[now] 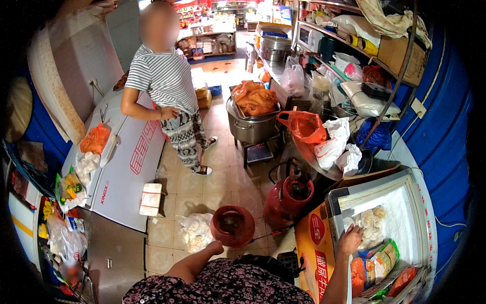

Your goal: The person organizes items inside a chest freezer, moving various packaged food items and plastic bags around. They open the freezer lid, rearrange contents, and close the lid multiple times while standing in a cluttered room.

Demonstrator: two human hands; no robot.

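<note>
My right hand (351, 239) is at the near edge of an open chest freezer (395, 193), fingers spread, beside clear plastic bags of pale food (370, 228). Whether its fingertips touch the freezer or a bag is hard to tell. Below it in the freezer lie a green and yellow food packet (386, 256) and an orange bag (357, 271). My left hand (215, 247) looks closed, low in front of my body, near the rim of a red gas cylinder (232, 227); what is inside its fingers is hidden. A white plastic bag (195, 231) lies on the floor beside that cylinder.
A person (163, 83) in a striped shirt stands by a closed white chest freezer (129, 163). More red gas cylinders (283, 201) stand right of centre. Beyond are a metal pot (252, 131) under a tray of orange-brown food, and loaded shelves (341, 36). A small white stool (150, 199) stands left.
</note>
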